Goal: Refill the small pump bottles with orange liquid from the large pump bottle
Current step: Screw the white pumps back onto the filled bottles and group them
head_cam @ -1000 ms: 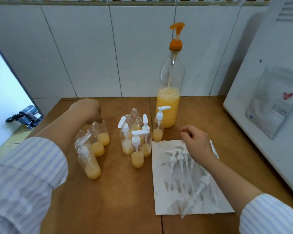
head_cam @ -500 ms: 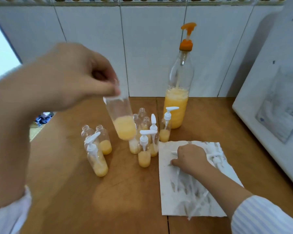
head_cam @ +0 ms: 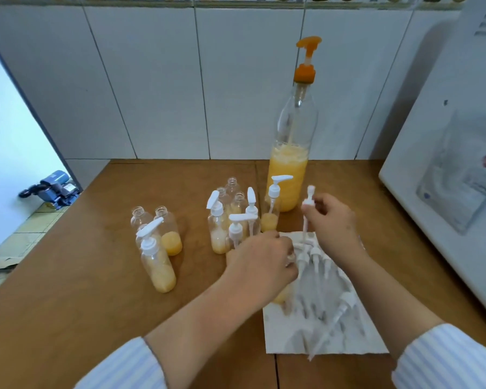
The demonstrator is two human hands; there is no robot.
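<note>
The large pump bottle [head_cam: 291, 175] with an orange pump stands at the back of the wooden table, part full of orange liquid. My left hand [head_cam: 261, 256] grips a small uncapped bottle [head_cam: 282, 294] standing at the paper's near-left edge; only its orange bottom shows. My right hand [head_cam: 331, 220] pinches a white pump head [head_cam: 309, 202] upright, its tube hanging above the paper. Several small bottles with white pumps [head_cam: 236, 220] cluster in front of the large bottle. Three more small bottles [head_cam: 157, 248] stand to the left, one of them capped.
A white paper sheet [head_cam: 348, 332] lies at front right with several loose white pump heads [head_cam: 317, 259] on it. A white appliance [head_cam: 446, 192] flanks the table's right side. A tiled wall runs behind. The table's left edge drops to the floor.
My left hand has brought the lifted small bottle down from mid-air to the paper's edge. My right hand has picked a pump head off the paper and raised it.
</note>
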